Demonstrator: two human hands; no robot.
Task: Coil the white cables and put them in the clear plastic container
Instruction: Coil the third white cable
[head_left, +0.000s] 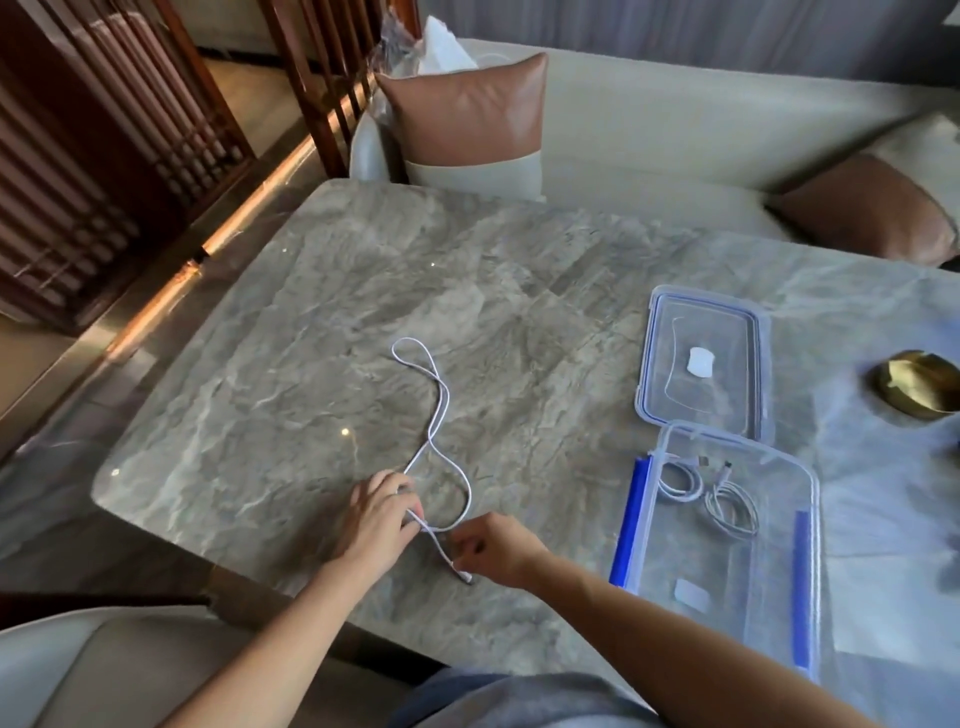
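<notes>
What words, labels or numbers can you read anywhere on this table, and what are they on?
No text can be read anywhere.
White sticker on the lid: too blurred to show any print.
Pale label on the clear container: blurred, unreadable.
White cable and gold dish: no markings visible.

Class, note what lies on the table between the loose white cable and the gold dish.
The clear lid lies flat between the loose white cable and the gold dish, in the head view.

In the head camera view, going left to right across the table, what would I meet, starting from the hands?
left hand → right hand → clear plastic container → gold dish
</notes>
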